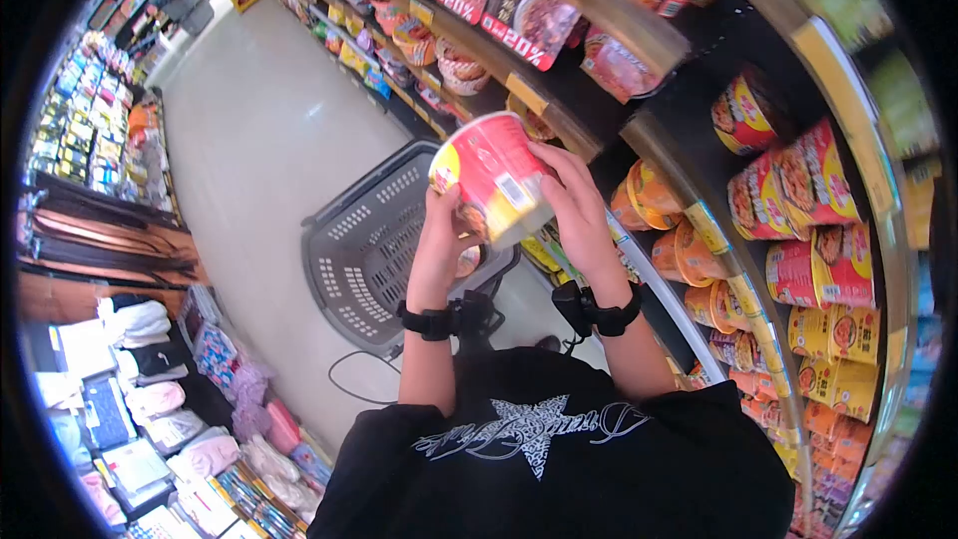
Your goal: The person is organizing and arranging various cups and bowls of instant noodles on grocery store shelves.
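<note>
Between my two hands I hold a red instant noodle cup [496,168], tilted, with a yellow patch and a white barcode label facing me. My left hand [445,217] grips its left side, fingers mostly hidden behind it. My right hand [576,198] wraps the right side, with fingers over the upper edge. Beneath the cup stands a dark grey shopping basket [349,265] with slotted walls. Something round and small, perhaps another cup [468,261], shows below my left hand, partly hidden.
Shelves of noodle cups [795,185] rise along the right, with yellow packs [840,333] lower down. Red discount signs [529,15] hang at the upper middle. A pale aisle floor [259,120] runs up the left. Folded goods [150,399] lie on a display at lower left.
</note>
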A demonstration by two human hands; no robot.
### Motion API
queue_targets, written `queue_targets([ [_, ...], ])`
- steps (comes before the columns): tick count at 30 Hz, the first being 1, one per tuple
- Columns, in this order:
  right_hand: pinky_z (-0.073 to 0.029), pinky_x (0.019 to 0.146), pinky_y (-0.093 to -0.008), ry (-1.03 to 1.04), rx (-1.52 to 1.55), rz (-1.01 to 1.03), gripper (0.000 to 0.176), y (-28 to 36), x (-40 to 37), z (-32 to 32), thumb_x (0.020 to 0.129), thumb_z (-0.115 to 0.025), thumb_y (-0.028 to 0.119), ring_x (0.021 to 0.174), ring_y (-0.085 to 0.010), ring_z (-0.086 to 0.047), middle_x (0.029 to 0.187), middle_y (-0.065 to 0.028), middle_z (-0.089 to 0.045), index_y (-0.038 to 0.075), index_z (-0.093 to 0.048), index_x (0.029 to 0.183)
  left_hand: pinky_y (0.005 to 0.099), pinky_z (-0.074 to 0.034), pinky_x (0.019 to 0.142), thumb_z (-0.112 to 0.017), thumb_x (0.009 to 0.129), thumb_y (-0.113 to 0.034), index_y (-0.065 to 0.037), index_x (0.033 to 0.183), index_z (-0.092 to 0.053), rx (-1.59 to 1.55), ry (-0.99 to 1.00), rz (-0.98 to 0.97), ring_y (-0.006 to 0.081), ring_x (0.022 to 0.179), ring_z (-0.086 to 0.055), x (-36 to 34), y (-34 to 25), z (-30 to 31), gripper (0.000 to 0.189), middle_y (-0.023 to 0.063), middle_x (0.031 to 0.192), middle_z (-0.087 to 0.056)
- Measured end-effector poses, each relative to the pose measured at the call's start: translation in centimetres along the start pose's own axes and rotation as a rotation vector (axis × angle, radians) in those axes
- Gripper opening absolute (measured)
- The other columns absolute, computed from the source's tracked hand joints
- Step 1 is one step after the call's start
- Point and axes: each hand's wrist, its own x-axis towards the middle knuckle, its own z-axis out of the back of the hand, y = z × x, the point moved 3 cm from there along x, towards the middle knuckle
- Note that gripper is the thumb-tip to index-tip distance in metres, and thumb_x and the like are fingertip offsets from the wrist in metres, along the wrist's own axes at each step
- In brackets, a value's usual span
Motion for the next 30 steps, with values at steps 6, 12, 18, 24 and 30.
queue_targets([
  [6, -0.035, 0.097, -0.0294, 0.083, 0.108, -0.373, 0.044, -12.5, -0.5, -6.9, 0.094, -0.046, 0.03, 0.11, -0.0229, -0.05, 0.119, -0.014, -0.05, 0.0, -0.047, 0.126, 0.0412, -0.037, 0.094, -0.035, 0.093, -0.052, -0.009, 0.143, -0.017, -0.19, -0.166, 0.13, 0.0242, 0.117, -0.044, 1.8, 4.0, 7.2, 0.069, 0.0106, 0.137, -0.036],
  [12, -0.038, 0.094, -0.0279, 0.169, 0.427, -0.843, 0.049, -16.8, -2.2, -13.0, 0.092, -0.048, 0.032, 0.109, -0.0164, -0.05, 0.119, -0.009, -0.052, 0.001, -0.04, 0.129, 0.0412, -0.031, 0.096, -0.043, 0.09, -0.027, -0.007, 0.131, -0.042, -0.297, -0.278, 0.126, 0.0186, 0.114, -0.044, 3.7, 10.9, 14.9, 0.046, 0.0053, 0.124, -0.051],
  [18, -0.04, 0.092, -0.0368, 0.324, 0.575, -1.131, 0.042, -24.7, -4.4, -16.1, 0.091, -0.05, 0.029, 0.113, -0.017, -0.048, 0.123, -0.0061, -0.051, 0.01, -0.043, 0.127, 0.034, -0.043, 0.089, -0.04, 0.084, -0.007, -0.006, 0.132, -0.04, -0.237, -0.292, 0.279, 0.0168, 0.103, -0.053, 5.0, 14.9, 18.1, 0.048, 0.0047, 0.121, -0.052],
  [24, -0.042, 0.087, -0.0333, 0.415, 0.311, -1.162, 0.04, -34.4, -7.3, -18.7, 0.088, -0.053, 0.03, 0.103, -0.0153, -0.055, 0.11, -0.004, -0.059, 0.009, -0.049, 0.122, 0.0332, -0.042, 0.09, -0.043, 0.086, -0.011, -0.009, 0.132, -0.04, -0.327, -0.318, 0.391, 0.0169, 0.103, -0.053, 7.3, 22.0, 21.8, 0.046, 0.0051, 0.121, -0.051],
  [30, -0.042, 0.083, -0.0287, 0.457, 0.193, -0.956, 0.033, -29.8, -6.5, -17.6, 0.086, -0.054, 0.027, 0.095, -0.0162, -0.055, 0.103, -0.0064, -0.062, 0.004, -0.06, 0.108, 0.0266, -0.04, 0.083, -0.05, 0.084, -0.024, -0.006, 0.124, -0.046, 0.126, -0.463, 0.793, 0.0181, 0.098, -0.053, 5.6, 25.2, 25.2, 0.044, 0.0056, 0.119, -0.052],
])
